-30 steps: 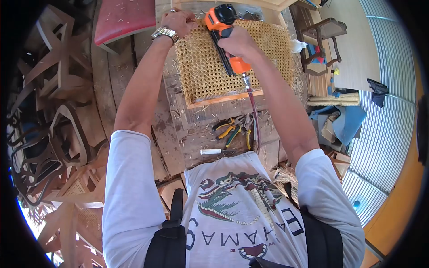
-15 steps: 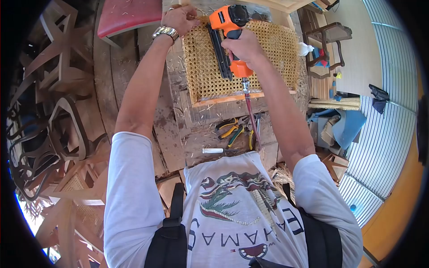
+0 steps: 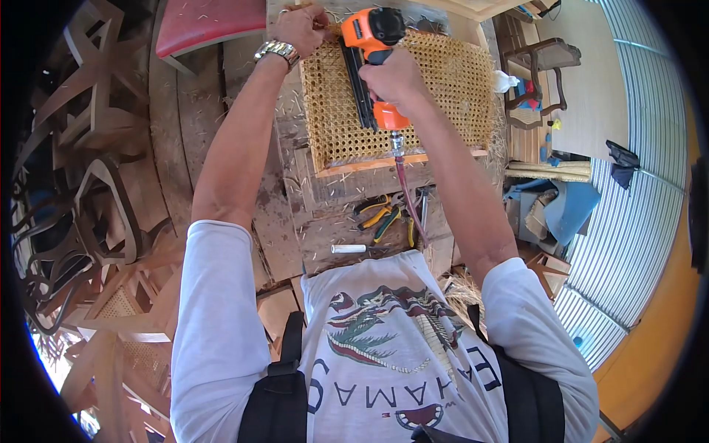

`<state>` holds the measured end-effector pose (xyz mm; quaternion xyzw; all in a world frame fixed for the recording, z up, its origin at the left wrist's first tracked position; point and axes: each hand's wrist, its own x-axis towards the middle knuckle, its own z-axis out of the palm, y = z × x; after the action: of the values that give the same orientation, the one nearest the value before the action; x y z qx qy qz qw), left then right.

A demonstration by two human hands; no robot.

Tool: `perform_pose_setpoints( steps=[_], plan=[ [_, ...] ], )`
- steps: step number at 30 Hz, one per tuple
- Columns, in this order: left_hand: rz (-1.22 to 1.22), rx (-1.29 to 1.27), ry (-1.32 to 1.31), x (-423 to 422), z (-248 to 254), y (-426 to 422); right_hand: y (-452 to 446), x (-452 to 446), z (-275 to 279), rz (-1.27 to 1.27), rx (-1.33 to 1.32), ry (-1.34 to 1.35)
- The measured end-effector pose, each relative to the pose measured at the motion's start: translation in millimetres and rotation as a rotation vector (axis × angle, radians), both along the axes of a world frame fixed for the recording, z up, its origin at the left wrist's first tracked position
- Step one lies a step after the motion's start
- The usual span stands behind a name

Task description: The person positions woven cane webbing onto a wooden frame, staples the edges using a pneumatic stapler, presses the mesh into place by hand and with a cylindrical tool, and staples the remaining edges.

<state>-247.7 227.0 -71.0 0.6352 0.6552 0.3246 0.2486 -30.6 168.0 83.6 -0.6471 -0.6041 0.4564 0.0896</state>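
My right hand (image 3: 397,80) is wrapped round the grip of an orange and black air nail gun (image 3: 369,33). A reddish air hose (image 3: 405,184) runs from the metal fitting at its near end. Beneath the tool lies a cane webbing panel (image 3: 454,96) in a light wooden frame, its weave open and yellowish. At the panel's far left corner, my left hand (image 3: 300,31) has its fingers bent over the edge; the fingertips are partly hidden. A metal watch (image 3: 278,51) is on that wrist. The gun's nose points away towards the panel's far left side, close to my left hand.
Pliers (image 3: 384,218) and a white cylindrical item (image 3: 348,249) lie on the worn wooden bench (image 3: 325,193) near me. Cane scraps are scattered about. A red-seated chair (image 3: 210,28) stands at the far left, dark chair frames (image 3: 111,214) at left, and a wooden chair (image 3: 543,59) at right.
The nail gun and my right hand have shifted slightly left, and the hose has swung with them. My left hand stays at the panel's far left corner, with a slight move of the fingers.
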Motion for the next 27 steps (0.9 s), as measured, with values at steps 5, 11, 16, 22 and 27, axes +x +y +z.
perform_pose_setpoints(
  steps=[5,11,16,22,27],
  plan=[
    [-0.064,-0.05,0.18,3.1,41.3,-6.9,5.7,-10.2,3.8,0.101,0.08,-0.242],
    [-0.154,0.085,-0.033,-37.7,15.6,-10.0,12.0,9.5,9.5,0.109,0.016,0.023],
    [-0.006,-0.077,-0.043,-30.4,23.9,-34.8,8.4,8.3,4.8,0.034,-0.049,0.197],
    [0.055,-0.094,0.001,-21.3,27.8,-29.4,9.7,-1.0,8.7,0.051,-0.051,0.166],
    [0.011,-0.143,-0.095,-21.8,35.9,-31.1,9.9,-0.1,5.5,0.058,-0.058,0.185]
  ],
)
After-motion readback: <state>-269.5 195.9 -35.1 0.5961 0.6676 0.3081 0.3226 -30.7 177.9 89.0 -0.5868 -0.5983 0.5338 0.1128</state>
